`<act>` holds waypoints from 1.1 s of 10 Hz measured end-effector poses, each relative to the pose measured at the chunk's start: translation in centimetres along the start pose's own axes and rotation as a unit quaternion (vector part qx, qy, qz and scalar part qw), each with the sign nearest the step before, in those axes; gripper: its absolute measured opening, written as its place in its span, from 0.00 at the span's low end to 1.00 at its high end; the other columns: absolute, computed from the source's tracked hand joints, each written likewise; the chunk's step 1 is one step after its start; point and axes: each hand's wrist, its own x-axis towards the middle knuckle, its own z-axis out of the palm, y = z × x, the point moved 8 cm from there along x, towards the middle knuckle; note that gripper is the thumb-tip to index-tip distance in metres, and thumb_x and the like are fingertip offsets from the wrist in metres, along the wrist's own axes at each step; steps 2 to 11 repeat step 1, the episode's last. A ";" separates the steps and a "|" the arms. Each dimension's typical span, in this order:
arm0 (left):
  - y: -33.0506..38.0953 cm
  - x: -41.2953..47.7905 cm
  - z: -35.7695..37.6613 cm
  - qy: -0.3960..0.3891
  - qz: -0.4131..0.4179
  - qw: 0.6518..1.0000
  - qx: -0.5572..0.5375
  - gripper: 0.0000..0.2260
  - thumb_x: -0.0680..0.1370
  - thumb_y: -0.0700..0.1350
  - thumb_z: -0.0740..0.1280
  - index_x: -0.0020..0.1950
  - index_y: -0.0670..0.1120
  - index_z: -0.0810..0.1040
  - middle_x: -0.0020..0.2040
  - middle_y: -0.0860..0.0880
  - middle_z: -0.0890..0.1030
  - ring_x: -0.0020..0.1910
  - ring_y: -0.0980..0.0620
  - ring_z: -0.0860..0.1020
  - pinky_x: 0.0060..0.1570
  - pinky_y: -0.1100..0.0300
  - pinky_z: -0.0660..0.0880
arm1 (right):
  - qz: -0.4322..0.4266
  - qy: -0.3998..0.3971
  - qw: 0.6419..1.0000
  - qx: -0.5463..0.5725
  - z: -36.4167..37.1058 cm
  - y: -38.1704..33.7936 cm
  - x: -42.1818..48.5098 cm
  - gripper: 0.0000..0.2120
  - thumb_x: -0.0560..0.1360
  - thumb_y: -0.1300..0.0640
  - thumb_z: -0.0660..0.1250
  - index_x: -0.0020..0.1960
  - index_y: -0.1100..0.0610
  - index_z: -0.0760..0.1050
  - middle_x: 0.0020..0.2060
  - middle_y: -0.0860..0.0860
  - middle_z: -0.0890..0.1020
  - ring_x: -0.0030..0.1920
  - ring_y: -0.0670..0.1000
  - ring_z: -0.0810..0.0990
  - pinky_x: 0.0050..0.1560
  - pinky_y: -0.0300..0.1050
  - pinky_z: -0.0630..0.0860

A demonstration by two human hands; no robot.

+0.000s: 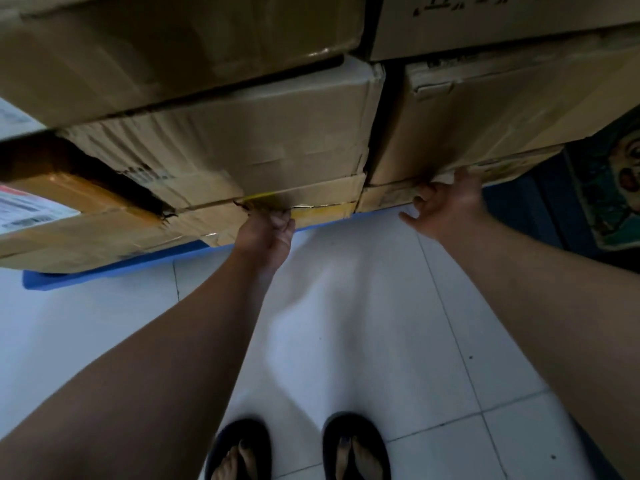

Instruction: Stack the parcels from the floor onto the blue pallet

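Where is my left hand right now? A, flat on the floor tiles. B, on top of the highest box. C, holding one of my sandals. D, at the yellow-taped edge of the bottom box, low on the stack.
D: the left hand curls its fingers onto the edge of the bottom box by the yellow tape, just above the blue pallet.

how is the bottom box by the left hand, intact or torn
Torn: the bottom box shows a ragged split near the left hand.
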 end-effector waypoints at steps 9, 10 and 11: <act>-0.4 -0.7 0.4 -0.006 -0.018 0.996 0.086 0.17 0.76 0.26 0.48 0.37 0.44 0.68 0.35 0.48 0.73 0.36 0.55 0.70 0.42 0.62 0.68 | 0.037 0.000 0.998 -0.052 -0.2 1.6 -0.5 0.31 0.80 0.40 0.44 0.78 0.52 0.49 0.77 0.52 0.57 0.78 0.53 0.50 0.74 0.61 0.47; -0.4 -0.7 0.4 -0.006 -0.018 0.996 0.086 0.17 0.76 0.26 0.48 0.37 0.44 0.68 0.35 0.48 0.73 0.36 0.55 0.70 0.42 0.62 0.68 | 0.037 0.000 0.998 -0.052 -0.2 1.6 -0.5 0.31 0.80 0.40 0.44 0.78 0.52 0.49 0.77 0.52 0.57 0.78 0.53 0.50 0.74 0.61 0.47; -0.4 -0.7 0.4 -0.006 -0.018 0.996 0.086 0.17 0.76 0.26 0.48 0.37 0.44 0.68 0.35 0.48 0.73 0.36 0.55 0.70 0.42 0.62 0.68 | 0.037 0.000 0.998 -0.052 -0.2 1.6 -0.5 0.31 0.80 0.40 0.44 0.78 0.52 0.49 0.77 0.52 0.57 0.78 0.53 0.50 0.74 0.61 0.47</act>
